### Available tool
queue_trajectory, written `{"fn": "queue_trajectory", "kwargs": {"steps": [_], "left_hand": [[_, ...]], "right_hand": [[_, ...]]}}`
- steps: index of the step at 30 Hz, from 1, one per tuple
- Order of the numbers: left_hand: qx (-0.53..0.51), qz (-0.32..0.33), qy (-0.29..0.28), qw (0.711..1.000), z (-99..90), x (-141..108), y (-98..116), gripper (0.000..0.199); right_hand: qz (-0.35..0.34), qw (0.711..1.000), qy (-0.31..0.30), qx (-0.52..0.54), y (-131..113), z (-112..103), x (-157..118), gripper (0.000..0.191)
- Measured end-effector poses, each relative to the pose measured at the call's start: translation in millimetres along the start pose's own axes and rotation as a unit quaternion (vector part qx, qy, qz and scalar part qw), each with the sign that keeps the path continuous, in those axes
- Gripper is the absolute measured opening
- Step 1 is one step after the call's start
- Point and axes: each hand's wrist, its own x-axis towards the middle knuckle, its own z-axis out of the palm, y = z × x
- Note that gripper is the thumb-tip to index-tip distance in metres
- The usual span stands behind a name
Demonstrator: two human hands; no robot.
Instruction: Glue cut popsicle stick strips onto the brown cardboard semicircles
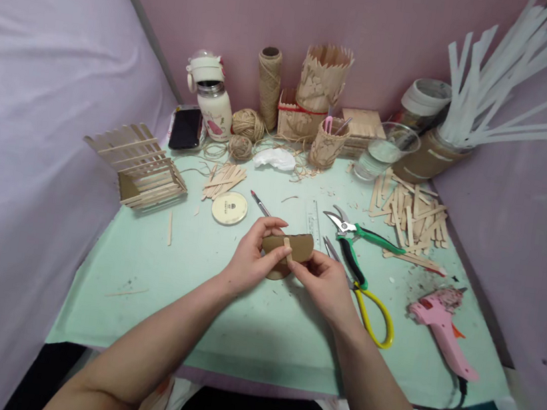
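Observation:
Close to the table's middle, my left hand (pixel 258 251) is closed round the left side of a brown cardboard piece (pixel 302 246) with a curved outline. A short piece of wooden craft stick (pixel 288 246) lies upright against the cardboard, under my left thumb. From the right, my right hand (pixel 325 280) pinches the lower end of that stick piece, its other fingers behind the cardboard's right edge. More brown cardboard shows below, between the hands; whether it is the same piece I cannot tell. Just beyond are a pen (pixel 259 203) and a clear ruler (pixel 313 222).
Green-handled pruning shears (pixel 357 236), yellow-handled scissors (pixel 374 316) and a pink glue gun (pixel 446 328) lie right. Craft sticks (pixel 411 213) are heaped behind them. A slatted stick box (pixel 153 179) and round lid (pixel 229 208) stand left. Twine (pixel 248 124), a bottle (pixel 214 110) and a water cup (pixel 378 158) line the back.

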Motion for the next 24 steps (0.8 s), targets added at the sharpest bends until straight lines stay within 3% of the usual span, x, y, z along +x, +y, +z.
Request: {"fn": "queue_trajectory", "kwargs": {"steps": [9,16,24], "left_hand": [[-0.059,-0.072,0.027,0.995,0.9,2.6,5.2,0.037],[-0.185,-0.171,0.083,0.964,-1.5,8.5,-1.6,0.041],[-0.214,-0.208,0.087,0.95,-0.4,9.6,-0.3,0.043]], "right_hand": [[-0.006,1.0,0.004,0.006,4.1,0.1,1.2,0.029],[-0.012,1.0,-0.01,0.001,5.8,1.8,2.6,0.022],[-0.016,1.0,-0.011,-0.019,4.5,2.1,2.4,0.021]]}}
